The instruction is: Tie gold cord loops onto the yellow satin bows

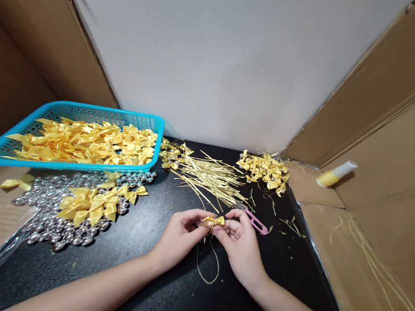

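Between my two hands, above the black tabletop, is a small yellow ribbon bow (pixel 216 220). My left hand (pixel 186 231) pinches its left side between thumb and fingers. On the bow's right side, my right hand (pixel 239 240) is closed with its thumb and fingertips. A thin gold cord loop (pixel 210 281) hangs below the bow toward the table. Whether a bead sits behind the bow I cannot tell, since fingers cover it. Just beyond my right hand lies a pink cutter (pixel 258 222), and a pile of gold twist ties (pixel 212 179) spreads behind my hands.
A blue basket (pixel 73 165) of yellow bows stands at the back left. Silver beads (pixel 51 227) with loose bows (pixel 91 204) lie before it. Bows with cords (pixel 264 170) are heaped at the back right. Cardboard walls (pixel 393 148) flank the table; a yellow-white tube (pixel 337 174) is at right.
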Demonstrator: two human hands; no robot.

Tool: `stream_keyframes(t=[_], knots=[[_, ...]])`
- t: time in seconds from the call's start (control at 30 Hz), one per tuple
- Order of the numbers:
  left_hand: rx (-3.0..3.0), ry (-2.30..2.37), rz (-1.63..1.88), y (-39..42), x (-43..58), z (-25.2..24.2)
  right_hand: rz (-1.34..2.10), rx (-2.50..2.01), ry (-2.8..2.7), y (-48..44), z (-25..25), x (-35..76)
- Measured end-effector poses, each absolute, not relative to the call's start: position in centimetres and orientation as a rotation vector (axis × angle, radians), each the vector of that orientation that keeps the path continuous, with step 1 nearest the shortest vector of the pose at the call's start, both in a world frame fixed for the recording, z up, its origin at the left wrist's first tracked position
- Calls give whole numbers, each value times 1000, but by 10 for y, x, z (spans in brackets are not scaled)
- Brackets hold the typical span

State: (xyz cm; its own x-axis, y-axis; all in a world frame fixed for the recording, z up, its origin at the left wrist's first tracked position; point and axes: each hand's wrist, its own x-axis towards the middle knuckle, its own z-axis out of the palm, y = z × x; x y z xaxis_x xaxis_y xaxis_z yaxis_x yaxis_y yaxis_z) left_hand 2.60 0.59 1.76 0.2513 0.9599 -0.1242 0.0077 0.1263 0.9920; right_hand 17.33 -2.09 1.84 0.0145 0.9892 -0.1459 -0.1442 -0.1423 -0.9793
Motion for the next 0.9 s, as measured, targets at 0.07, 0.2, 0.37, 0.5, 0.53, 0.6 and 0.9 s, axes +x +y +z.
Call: stream_keyframes(t=[0.07, 0.2, 0.37, 0.5, 0.53, 0.6, 0.9], knots=[[1213, 1066, 916, 8, 25, 18, 1351, -1223, -1009, -21, 18, 174], [1187, 1000, 826, 14, 21, 21, 1326, -1247, -999, -20, 19, 175], [1173, 949, 782, 18, 19, 24, 1345, -1241, -984, -19, 20, 176], [1198, 981, 783, 18, 21, 24, 1328, -1254, -980, -19, 19, 176], [1207, 984, 780, 18, 21, 23, 1325, -1258, -979, -19, 19, 176], [1222, 980, 768, 18, 21, 22, 1318, -1269, -977, -19, 18, 175], [1228, 997, 730, 20, 21, 20, 1300, -1292, -1051, -21, 17, 174]])
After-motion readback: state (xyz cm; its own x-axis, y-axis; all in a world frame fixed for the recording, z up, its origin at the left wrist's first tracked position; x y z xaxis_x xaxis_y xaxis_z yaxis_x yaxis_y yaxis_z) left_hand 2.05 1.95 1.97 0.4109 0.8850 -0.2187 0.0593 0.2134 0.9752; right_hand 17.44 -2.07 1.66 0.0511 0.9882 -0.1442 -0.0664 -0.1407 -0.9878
